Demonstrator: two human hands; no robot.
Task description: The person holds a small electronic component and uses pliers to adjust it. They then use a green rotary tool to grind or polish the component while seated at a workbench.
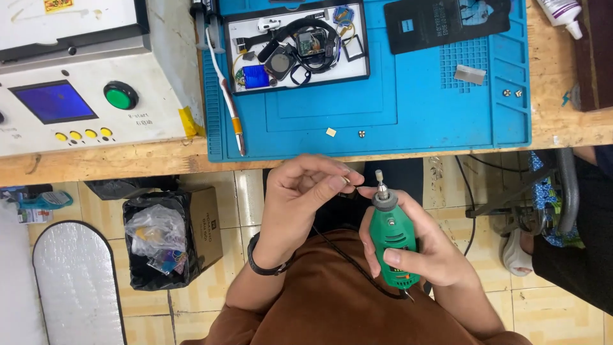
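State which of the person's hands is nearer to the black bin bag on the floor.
Left. The left hand sits just right of the black bin bag in view; the right hand, gripping the green rotary tool, lies farther right.

Part pinched in left hand (300, 198) fingers (332, 184): too small to tell.

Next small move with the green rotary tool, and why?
Probably bring the small part pinched in the left hand onto the pale grinding bit. The right hand holds the green rotary tool upright, bit pointing up, and the left fingertips sit just beside it; whether they touch cannot be told. The part itself is too small to identify.
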